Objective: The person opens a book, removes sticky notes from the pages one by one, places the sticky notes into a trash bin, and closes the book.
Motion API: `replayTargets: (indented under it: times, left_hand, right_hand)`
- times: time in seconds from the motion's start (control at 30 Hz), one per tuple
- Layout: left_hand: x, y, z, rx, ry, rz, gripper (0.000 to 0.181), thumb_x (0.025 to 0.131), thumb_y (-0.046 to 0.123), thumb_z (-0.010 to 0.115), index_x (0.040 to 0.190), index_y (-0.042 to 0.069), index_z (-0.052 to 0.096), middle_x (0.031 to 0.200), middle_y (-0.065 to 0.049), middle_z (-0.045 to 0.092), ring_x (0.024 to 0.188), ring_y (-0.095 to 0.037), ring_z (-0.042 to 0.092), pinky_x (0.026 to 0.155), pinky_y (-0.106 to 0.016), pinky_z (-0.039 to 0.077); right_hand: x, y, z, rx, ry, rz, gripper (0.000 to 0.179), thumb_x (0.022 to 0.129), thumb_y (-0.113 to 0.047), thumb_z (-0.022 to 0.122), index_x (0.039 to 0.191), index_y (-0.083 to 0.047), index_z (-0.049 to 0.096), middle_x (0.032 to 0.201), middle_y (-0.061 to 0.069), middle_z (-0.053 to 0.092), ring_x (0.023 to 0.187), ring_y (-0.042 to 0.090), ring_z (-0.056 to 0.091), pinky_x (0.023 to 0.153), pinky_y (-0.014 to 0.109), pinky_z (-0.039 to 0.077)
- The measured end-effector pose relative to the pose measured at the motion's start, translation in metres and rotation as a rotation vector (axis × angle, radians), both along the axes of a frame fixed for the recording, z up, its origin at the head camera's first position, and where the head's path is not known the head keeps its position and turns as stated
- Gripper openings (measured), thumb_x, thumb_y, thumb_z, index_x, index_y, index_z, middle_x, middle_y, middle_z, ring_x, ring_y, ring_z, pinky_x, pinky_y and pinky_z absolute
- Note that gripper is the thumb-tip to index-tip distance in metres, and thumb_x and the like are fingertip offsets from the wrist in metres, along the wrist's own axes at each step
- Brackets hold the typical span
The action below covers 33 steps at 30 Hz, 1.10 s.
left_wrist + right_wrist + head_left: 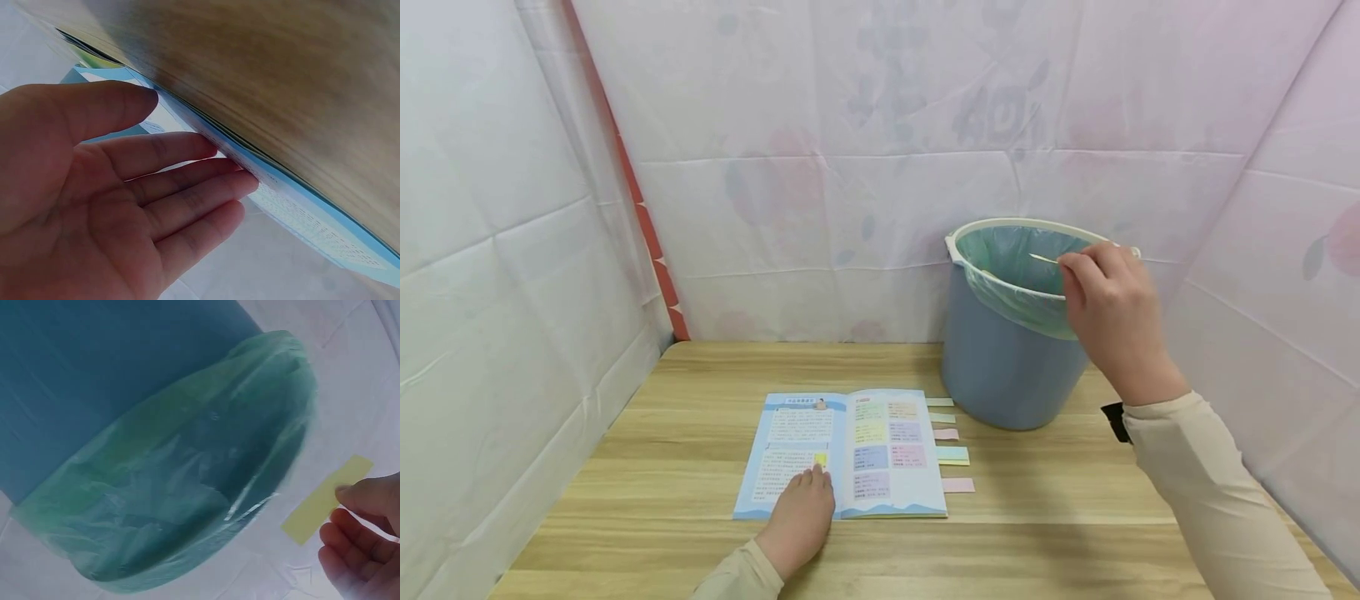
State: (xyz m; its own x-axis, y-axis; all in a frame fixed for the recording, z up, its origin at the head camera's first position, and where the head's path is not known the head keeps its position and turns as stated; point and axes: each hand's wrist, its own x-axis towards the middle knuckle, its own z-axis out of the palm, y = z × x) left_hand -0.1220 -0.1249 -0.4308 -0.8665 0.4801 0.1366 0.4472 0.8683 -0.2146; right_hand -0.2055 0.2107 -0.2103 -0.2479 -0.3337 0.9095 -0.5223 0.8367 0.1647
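Note:
Between thumb and fingertips, my right hand (1108, 308) pinches a yellow sticky tab (307, 519), a thin strip held over the mouth of a blue bin (1007, 358). The right wrist view shows the strip's flat face beside the bin's green plastic liner (169, 494). My left hand (801, 517) rests its fairly straight fingers on the left page of an open booklet (895, 504). A small yellow patch (820, 459) shows on that page just above the fingertips. Several coloured sticky tabs (958, 486) stick out from the booklet's right edge.
The booklet and bin stand on a wood-grain table (647, 483), the bin behind and to the right. A pale rim (951, 247) rings the bin's top. Whitish printed cloth (850, 217) hangs behind the table and at both sides.

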Motion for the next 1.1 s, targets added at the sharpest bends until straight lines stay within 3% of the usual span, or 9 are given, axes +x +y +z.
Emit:
replayTargets:
  times: [0.3,0.7,0.8,0.9,0.97,1.1]
  left_hand:
    - [0.0,0.001,0.0,0.003,0.006,-0.003,0.027,0.09,0.011,0.062,0.108,-0.008,0.067,0.111,-0.022,0.065,0.1,-0.031,0.065,0.089,-0.038,0.052]
    - [0.001,0.0,-0.002,0.02,0.016,-0.011,0.027,0.09,0.011,0.062,0.108,-0.009,0.067,0.111,-0.023,0.065,0.1,-0.031,0.065,0.088,-0.038,0.052]
    - [0.001,0.0,-0.002,0.03,0.005,-0.011,0.027,0.09,0.011,0.062,0.108,-0.01,0.067,0.111,-0.023,0.065,0.101,-0.031,0.065,0.088,-0.039,0.052]
    - [0.001,0.0,-0.001,0.056,-0.025,0.002,0.035,0.09,0.019,0.064,0.109,-0.01,0.066,0.112,-0.024,0.065,0.103,-0.032,0.064,0.09,-0.04,0.052]
    - [0.001,0.0,0.001,0.083,-0.052,0.017,0.042,0.09,0.026,0.065,0.11,-0.011,0.065,0.114,-0.024,0.064,0.106,-0.034,0.063,0.091,-0.041,0.051]
    - [0.001,0.0,0.004,0.119,-0.089,0.031,0.053,0.09,0.035,0.065,0.113,-0.013,0.063,0.116,-0.027,0.062,0.108,-0.037,0.061,0.094,-0.043,0.048]
  right_hand:
    - [-0.004,0.01,-0.007,-0.034,-0.107,-0.079,0.007,0.088,0.011,0.058,0.091,0.011,0.065,0.082,0.023,0.053,0.077,0.043,0.051,0.072,0.055,0.044]
    - [-0.002,0.009,-0.015,0.006,-0.128,-0.098,0.015,0.087,0.013,0.058,0.099,0.012,0.066,0.086,0.025,0.054,0.073,0.042,0.051,0.062,0.05,0.044]
    - [0.004,-0.001,-0.019,0.004,-0.078,-0.042,0.014,0.086,0.013,0.059,0.099,0.012,0.065,0.086,0.026,0.056,0.073,0.043,0.052,0.063,0.051,0.045]
    - [0.016,-0.016,-0.03,0.017,-0.052,0.071,0.018,0.085,0.015,0.057,0.101,0.011,0.064,0.088,0.026,0.057,0.076,0.044,0.053,0.068,0.052,0.046]
    - [0.024,-0.028,-0.044,0.039,-0.075,0.154,0.02,0.083,0.014,0.057,0.102,0.01,0.063,0.09,0.024,0.058,0.079,0.043,0.054,0.071,0.051,0.046]
    - [0.034,-0.053,-0.082,0.071,-0.21,0.259,0.022,0.078,0.014,0.061,0.099,0.007,0.065,0.091,0.018,0.061,0.082,0.034,0.058,0.073,0.043,0.05]
